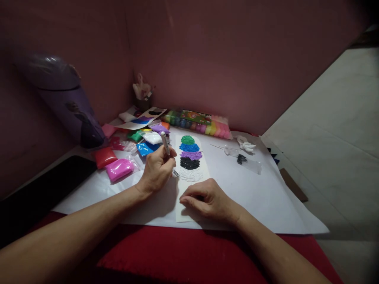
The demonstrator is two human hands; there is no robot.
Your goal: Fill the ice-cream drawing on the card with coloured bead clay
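A slim pen-like tool is gripped in my left hand, its lower end beside the white clay patch. My right hand rests curled on the lower part of a cream paper strip; whether its fingers pinch anything is hidden. Stacked down the strip are textured patches: green, blue, purple, black and white.
Left of the strip lie colored clay packets, among them pink, red and blue. Behind are a long clay pack and a pen cup. Clear wrappers and white clay lie right.
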